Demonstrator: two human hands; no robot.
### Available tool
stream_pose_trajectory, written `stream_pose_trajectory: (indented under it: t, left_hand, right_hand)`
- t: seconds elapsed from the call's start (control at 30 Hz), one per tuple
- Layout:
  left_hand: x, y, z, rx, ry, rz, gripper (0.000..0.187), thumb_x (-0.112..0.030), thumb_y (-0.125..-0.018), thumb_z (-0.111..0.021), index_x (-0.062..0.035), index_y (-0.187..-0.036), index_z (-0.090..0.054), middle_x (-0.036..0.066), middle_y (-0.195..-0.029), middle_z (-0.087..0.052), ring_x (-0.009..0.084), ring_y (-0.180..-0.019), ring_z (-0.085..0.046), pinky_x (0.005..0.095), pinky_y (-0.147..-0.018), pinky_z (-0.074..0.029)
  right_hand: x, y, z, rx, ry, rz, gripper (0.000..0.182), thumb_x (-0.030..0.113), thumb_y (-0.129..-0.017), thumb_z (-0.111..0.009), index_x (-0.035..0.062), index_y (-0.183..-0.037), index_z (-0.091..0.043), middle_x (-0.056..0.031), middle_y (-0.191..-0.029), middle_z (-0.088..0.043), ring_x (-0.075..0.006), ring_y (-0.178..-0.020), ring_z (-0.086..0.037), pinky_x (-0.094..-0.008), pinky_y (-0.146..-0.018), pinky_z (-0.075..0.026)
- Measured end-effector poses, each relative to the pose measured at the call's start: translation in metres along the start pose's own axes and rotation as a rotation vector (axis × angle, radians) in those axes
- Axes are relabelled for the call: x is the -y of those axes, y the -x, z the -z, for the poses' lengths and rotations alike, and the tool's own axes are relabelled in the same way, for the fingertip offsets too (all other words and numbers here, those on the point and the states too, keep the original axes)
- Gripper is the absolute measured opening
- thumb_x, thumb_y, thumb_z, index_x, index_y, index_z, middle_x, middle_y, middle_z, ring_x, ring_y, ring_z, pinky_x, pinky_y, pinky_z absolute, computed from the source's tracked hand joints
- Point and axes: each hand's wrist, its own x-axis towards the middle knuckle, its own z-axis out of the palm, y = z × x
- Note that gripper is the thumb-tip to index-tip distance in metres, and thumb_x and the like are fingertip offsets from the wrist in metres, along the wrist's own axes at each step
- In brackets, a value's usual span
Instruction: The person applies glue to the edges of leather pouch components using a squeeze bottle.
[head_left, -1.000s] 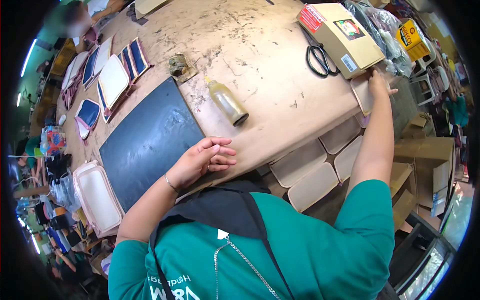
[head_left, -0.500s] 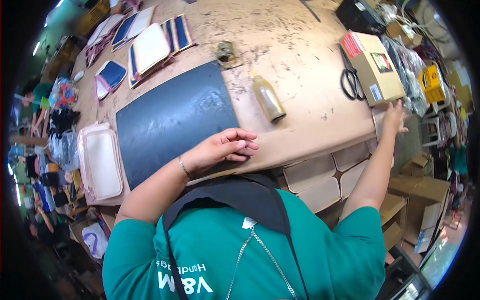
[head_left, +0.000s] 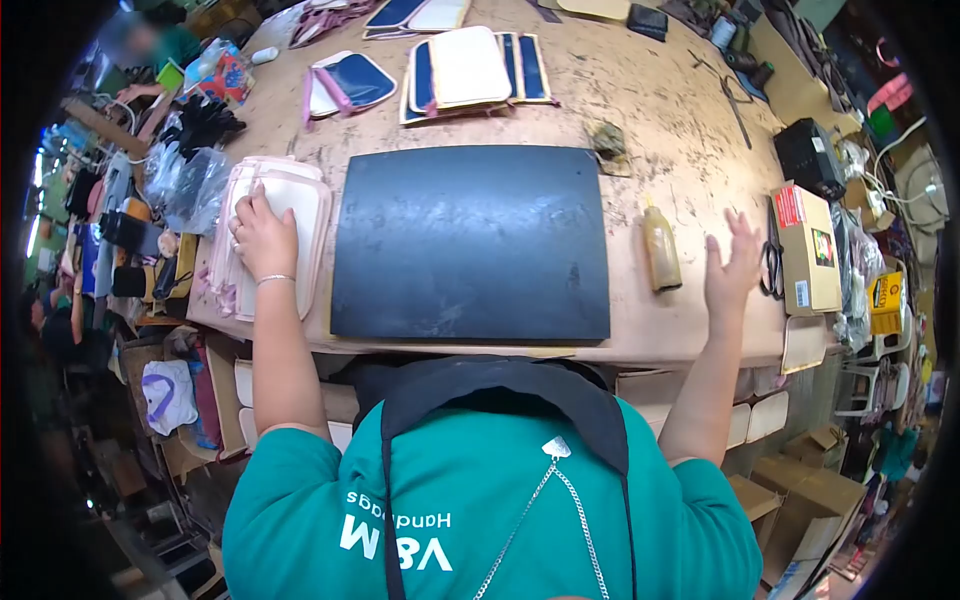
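Observation:
My left hand [head_left: 264,235] rests with fingers spread on a stack of pale panels with pink edges [head_left: 308,215] at the table's left side. My right hand [head_left: 735,262] is raised over the right part of the table, fingers apart and holding nothing. Between my hands a large dark board [head_left: 470,245] lies flat near the front edge. A yellowish bottle [head_left: 661,250] lies between the board and my right hand. Black-handled scissors [head_left: 771,268] are just right of that hand, beside a cardboard box [head_left: 808,250].
White and navy panels [head_left: 465,70] lie at the back of the table [head_left: 690,180]. A small stained block [head_left: 608,145] sits behind the bottle. Plastic bags [head_left: 195,190] are at the left, a black box [head_left: 808,157] at the right. Another person [head_left: 175,50] is at the far left.
The view has swung left. My left hand has moved from over the board's front edge onto the pale stack. My right hand has come from beside the cardboard box to near the bottle.

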Motion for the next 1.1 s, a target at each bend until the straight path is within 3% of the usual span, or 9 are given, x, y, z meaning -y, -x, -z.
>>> stream_pose_trajectory:
  t: [0.2, 0.37, 0.47, 0.57, 0.6, 0.73, 0.9, 1.0, 1.1]
  left_hand:
    - [0.021, 0.003, -0.014, -0.154, 0.157, -0.093, 0.018, -0.019, -0.089, -0.066, -0.0106, -0.104, -0.065, 0.005, -0.106, -0.063, 0.0284, -0.104, -0.058, 0.0442, -0.078, -0.049]
    - [-0.019, 0.015, 0.065, 0.033, 0.904, -0.409, 0.009, -0.010, -0.088, -0.064, -0.0036, -0.095, -0.066, 0.014, -0.091, -0.065, 0.0333, -0.085, -0.063, 0.0413, -0.077, -0.050]
    - [-0.051, 0.037, 0.124, 0.168, 1.133, -0.705, 0.014, -0.002, -0.085, -0.067, -0.0012, -0.099, -0.065, 0.013, -0.091, -0.064, 0.0301, -0.085, -0.063, 0.0366, -0.077, -0.050]
    - [-0.077, 0.055, 0.146, 0.211, 1.244, -0.899, 0.017, 0.002, -0.081, -0.067, -0.0016, -0.097, -0.064, 0.013, -0.088, -0.058, 0.0325, -0.083, -0.059, 0.0390, -0.072, -0.048]
    - [-0.081, 0.058, 0.146, 0.261, 1.278, -0.848, 0.015, -0.001, -0.081, -0.069, -0.0017, -0.095, -0.064, 0.013, -0.086, -0.057, 0.0322, -0.082, -0.058, 0.0389, -0.072, -0.047]
    - [-0.080, 0.060, 0.153, 0.477, 1.343, -0.877, 0.016, -0.009, -0.081, -0.074, -0.0019, -0.089, -0.062, 0.012, -0.083, -0.054, 0.0312, -0.078, -0.055, 0.0376, -0.069, -0.045]
    - [-0.071, 0.065, 0.149, 0.378, 1.232, -0.892, 0.025, -0.021, -0.079, -0.078, -0.0027, -0.082, -0.061, 0.011, -0.081, -0.053, 0.0309, -0.076, -0.053, 0.0371, -0.067, -0.044]
    - [-0.084, 0.073, 0.158, 0.273, 1.269, -0.943, 0.027, -0.020, -0.079, -0.078, -0.0017, -0.089, -0.061, 0.012, -0.083, -0.056, 0.0307, -0.077, -0.055, 0.0355, -0.069, -0.045]
    - [-0.099, 0.081, 0.160, 0.857, 1.259, -0.781, 0.029, -0.016, -0.079, -0.076, -0.0007, -0.099, -0.061, 0.013, -0.095, -0.062, 0.0256, -0.085, -0.061, 0.0340, -0.075, -0.048]
  right_hand:
    - [0.123, 0.001, -0.018, 0.220, -0.099, 0.242, 0.046, 0.033, -0.092, -0.065, 0.0260, -0.136, -0.055, -0.0081, -0.150, -0.045, -0.0359, -0.146, -0.028, -0.0673, -0.113, -0.010]
    - [0.210, 0.001, 0.003, 0.503, -0.648, 0.459, 0.042, 0.028, -0.091, -0.067, 0.0161, -0.131, -0.060, -0.0156, -0.149, -0.044, -0.0394, -0.144, -0.030, -0.0461, -0.116, -0.025]
    - [0.262, 0.016, 0.018, 0.449, -0.842, 0.531, 0.032, 0.023, -0.093, -0.066, 0.0075, -0.121, -0.063, -0.0183, -0.134, -0.057, -0.0362, -0.131, -0.048, -0.0434, -0.106, -0.039]
    - [0.283, 0.027, 0.030, 0.784, -1.026, 0.302, 0.024, 0.017, -0.095, -0.063, 0.0027, -0.114, -0.062, -0.0178, -0.110, -0.067, -0.0315, -0.106, -0.064, -0.0389, -0.091, -0.049]
    - [0.287, 0.031, 0.032, 0.598, -1.047, 0.340, 0.015, 0.011, -0.095, -0.060, 0.0006, -0.105, -0.062, -0.0157, -0.092, -0.068, -0.0278, -0.085, -0.067, -0.0342, -0.078, -0.051]
    - [0.271, 0.029, 0.042, 0.552, -1.051, 0.303, 0.011, 0.009, -0.095, -0.060, -0.0005, -0.099, -0.064, -0.0116, -0.090, -0.067, -0.0213, -0.081, -0.063, -0.0307, -0.077, -0.050]
    - [0.247, -0.005, 0.069, 0.473, -1.306, -0.032, 0.014, 0.013, -0.096, -0.062, 0.0000, -0.099, -0.065, -0.0034, -0.084, -0.065, -0.0122, -0.080, -0.060, -0.0273, -0.075, -0.051]
    - [0.252, -0.001, 0.071, 0.487, -1.088, 0.218, 0.018, 0.016, -0.096, -0.063, 0.0002, -0.103, -0.068, -0.0072, -0.090, -0.069, -0.0141, -0.084, -0.064, -0.0264, -0.078, -0.051]
    - [0.251, 0.011, 0.068, 0.534, -0.993, 0.396, 0.023, 0.016, -0.095, -0.064, 0.0036, -0.114, -0.068, -0.0109, -0.097, -0.070, -0.0183, -0.088, -0.067, -0.0293, -0.081, -0.051]
